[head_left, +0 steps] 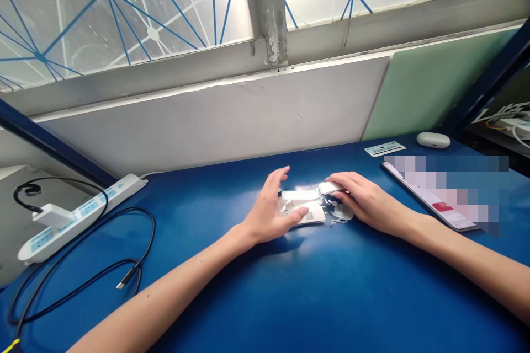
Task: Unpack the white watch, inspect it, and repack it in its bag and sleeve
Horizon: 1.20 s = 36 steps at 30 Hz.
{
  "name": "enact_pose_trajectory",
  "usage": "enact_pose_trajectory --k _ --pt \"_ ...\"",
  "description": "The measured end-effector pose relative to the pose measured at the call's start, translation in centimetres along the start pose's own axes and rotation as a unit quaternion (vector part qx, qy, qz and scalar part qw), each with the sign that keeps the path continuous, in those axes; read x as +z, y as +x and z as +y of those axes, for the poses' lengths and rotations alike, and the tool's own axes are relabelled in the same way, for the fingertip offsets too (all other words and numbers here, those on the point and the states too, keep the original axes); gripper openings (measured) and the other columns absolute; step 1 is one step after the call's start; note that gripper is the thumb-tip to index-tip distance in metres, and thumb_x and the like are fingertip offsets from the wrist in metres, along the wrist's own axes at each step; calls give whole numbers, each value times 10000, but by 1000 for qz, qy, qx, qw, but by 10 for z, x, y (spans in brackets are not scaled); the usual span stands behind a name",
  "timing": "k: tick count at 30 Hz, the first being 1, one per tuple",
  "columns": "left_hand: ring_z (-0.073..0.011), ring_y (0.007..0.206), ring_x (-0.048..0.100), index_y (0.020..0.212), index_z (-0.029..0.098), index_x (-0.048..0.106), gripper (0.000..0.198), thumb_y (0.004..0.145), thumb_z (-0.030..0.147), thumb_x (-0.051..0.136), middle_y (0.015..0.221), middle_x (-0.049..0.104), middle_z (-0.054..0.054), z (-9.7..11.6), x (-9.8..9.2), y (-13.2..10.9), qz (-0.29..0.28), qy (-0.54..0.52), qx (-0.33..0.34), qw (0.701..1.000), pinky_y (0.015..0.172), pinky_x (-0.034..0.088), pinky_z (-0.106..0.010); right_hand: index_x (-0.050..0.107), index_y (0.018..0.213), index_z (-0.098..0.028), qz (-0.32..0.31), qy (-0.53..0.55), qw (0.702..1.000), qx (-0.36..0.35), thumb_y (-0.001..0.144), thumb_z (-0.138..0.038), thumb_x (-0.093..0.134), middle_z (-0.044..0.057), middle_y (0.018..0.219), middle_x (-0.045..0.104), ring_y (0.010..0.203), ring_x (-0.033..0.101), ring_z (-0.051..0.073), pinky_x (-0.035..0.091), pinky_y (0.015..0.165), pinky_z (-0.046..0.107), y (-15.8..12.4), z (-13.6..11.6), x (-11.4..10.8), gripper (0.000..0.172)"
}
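Observation:
My left hand (pixel 267 212) is open, its fingers raised apart and its thumb over a small printed white paper (pixel 317 214). Whether the thumb touches the paper I cannot tell. My right hand (pixel 366 198) is closed on a small white block-shaped piece (pixel 328 188), mostly covered by the fingers. Between both hands lies a flat white strip (pixel 298 195), its right end close to that piece. Shiny clear plastic shows around these things. Beneath the right fingers sit a pale round piece (pixel 343 212) and a short ball chain (pixel 339 222).
On the blue table (pixel 265 298), a white power strip (pixel 89 215) with a plugged-in charger (pixel 52 216) and looped black cable (pixel 151 231) lies left. To the right are a partly blurred phone (pixel 422 193), a card (pixel 385 148) and a white rounded case (pixel 433 140).

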<state>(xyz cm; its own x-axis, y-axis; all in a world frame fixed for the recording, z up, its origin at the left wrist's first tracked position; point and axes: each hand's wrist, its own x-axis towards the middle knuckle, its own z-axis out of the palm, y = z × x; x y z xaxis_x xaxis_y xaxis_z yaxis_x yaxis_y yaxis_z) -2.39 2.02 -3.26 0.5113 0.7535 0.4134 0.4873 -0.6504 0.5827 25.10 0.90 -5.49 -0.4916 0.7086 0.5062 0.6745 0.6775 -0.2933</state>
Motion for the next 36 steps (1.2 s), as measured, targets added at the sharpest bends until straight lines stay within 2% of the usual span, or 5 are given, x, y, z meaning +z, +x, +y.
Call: enact_pose_trajectory --k 7,16,23,29,36 --pt "-293 1311 539 1316 197 484 439 899 287 584 1361 572 -151 34 -2 0 51 56 163 984 1105 470 -472 538 1263 -187 10 -60 997 -51 1016 -231 429 149 1167 700 1029 662 292 565 879 457 4 -9 0 274" --pt "-257 1390 486 1271 167 540 286 1025 241 413 1338 638 -110 32 14 7 -86 63 76 991 1217 313 -493 610 1228 -192 102 -9 990 -93 998 -237 497 128 1078 750 878 686 254 553 782 396 11 -35 -15 259" --pt "-220 866 686 952 173 570 368 1073 318 253 933 711 -100 34 9 8 17 -31 34 999 855 531 -400 731 903 -223 166 190 968 -12 870 -321 721 46 803 752 649 677 189 534 572 320 56 -55 -29 104" --pt "-133 540 596 871 169 543 420 1029 533 404 684 656 -28 51 -3 18 -4 -353 -109 929 563 480 -251 743 941 -230 45 547 816 182 878 -535 658 8 686 653 411 566 132 417 346 276 102 -79 -7 323" --pt "-159 584 683 1004 135 618 414 913 539 639 754 725 -64 53 -3 18 -133 -584 -218 770 663 542 -287 747 1039 -171 -52 733 637 234 972 -440 547 80 987 770 939 702 194 555 860 310 110 -62 10 342"
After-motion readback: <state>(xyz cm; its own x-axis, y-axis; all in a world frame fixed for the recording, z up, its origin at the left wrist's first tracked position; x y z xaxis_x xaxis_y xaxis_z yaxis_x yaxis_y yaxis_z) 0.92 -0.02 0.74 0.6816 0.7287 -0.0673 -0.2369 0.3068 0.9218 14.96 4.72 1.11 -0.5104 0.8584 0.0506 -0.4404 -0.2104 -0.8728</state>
